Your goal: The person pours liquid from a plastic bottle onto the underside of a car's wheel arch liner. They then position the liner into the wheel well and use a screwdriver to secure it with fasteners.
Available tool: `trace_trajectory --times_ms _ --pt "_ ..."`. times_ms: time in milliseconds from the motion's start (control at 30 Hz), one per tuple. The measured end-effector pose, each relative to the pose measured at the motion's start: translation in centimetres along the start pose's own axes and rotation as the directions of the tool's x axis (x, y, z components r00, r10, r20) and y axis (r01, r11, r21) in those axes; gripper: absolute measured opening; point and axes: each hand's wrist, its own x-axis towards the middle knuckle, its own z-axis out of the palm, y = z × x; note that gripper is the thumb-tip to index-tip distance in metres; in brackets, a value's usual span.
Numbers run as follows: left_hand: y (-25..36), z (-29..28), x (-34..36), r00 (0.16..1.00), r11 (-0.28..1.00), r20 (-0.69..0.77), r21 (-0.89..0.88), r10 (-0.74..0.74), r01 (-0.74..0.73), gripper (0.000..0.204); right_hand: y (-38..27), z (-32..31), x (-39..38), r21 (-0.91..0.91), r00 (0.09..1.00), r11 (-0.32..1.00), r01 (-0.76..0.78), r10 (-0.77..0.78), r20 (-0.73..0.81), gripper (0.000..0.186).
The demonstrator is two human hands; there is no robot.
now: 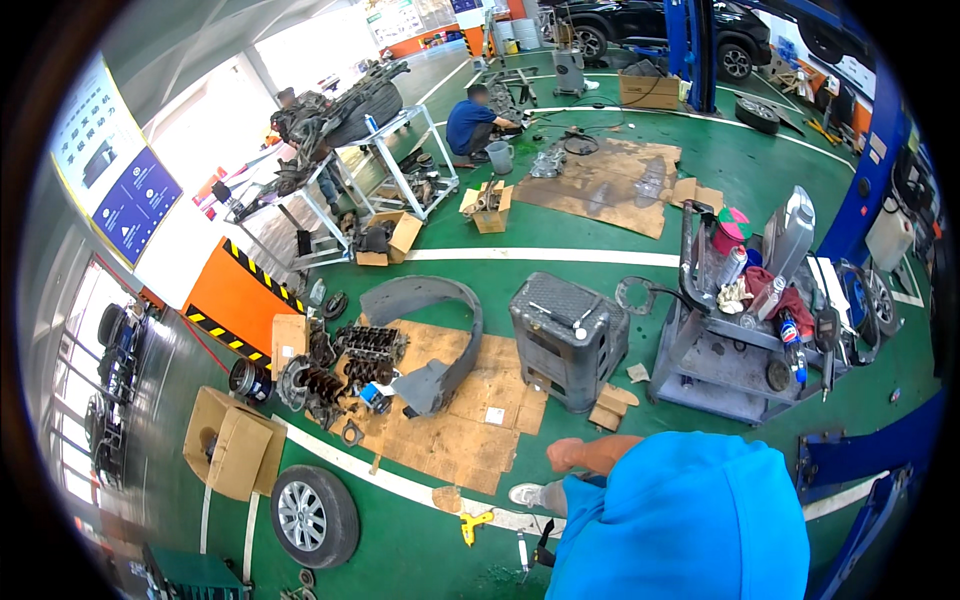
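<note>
A blue sleeve and shirt (680, 520) fill the lower right, close to me. From the sleeve my right forearm reaches left, ending in my right hand (566, 455). Its fingers look curled into a loose fist, and nothing shows sticking out of it. The hand hangs above the green floor, apart from the cardboard sheet (465, 465) and the grey plastic stool (570, 345). Below it show a grey trouser leg and a light shoe (525, 495). On the stool's top lies a metal wrench (555, 318). My left hand is out of the picture.
Engine parts (365, 345) and a curved dark liner (450, 370) lie on the cardboard. A wheel (314, 516), an open box (230, 445) and a yellow tool (475, 525) sit nearby. Right stands a loaded tool cart (720, 350). Farther off, a person (478, 125) crouches.
</note>
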Motion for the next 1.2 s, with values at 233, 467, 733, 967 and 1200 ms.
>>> trace_trajectory --times_ms 233,467,733,967,1200 --pt "-0.1 -0.4 0.0 1.000 1.000 -0.018 0.002 0.005 -0.005 0.076 0.2 1.6 2.0 0.000 1.000 1.000 -0.013 0.013 -0.021 0.027" --pt "-0.1 0.1 -0.5 1.000 1.000 -0.015 -0.016 0.000 0.000 0.077 1.4 1.9 2.2 0.007 0.998 1.000 -0.027 0.027 -0.048 0.028" --pt "-0.3 -0.9 -0.1 0.999 1.000 -0.038 -0.009 0.013 -0.014 0.077 -0.4 1.2 1.3 -0.096 0.999 0.994 -0.052 0.050 -0.017 0.024" --pt "-0.5 -2.0 0.1 0.998 1.000 -0.064 0.004 0.028 -0.028 0.077 -1.3 0.1 -0.1 -0.033 1.000 0.999 0.004 -0.003 0.019 0.030" --pt "-0.5 -1.6 -0.2 0.997 1.000 -0.074 -0.009 0.025 -0.026 0.077 -0.9 -0.6 -0.3 -0.032 1.000 0.999 0.008 -0.008 0.021 0.032"
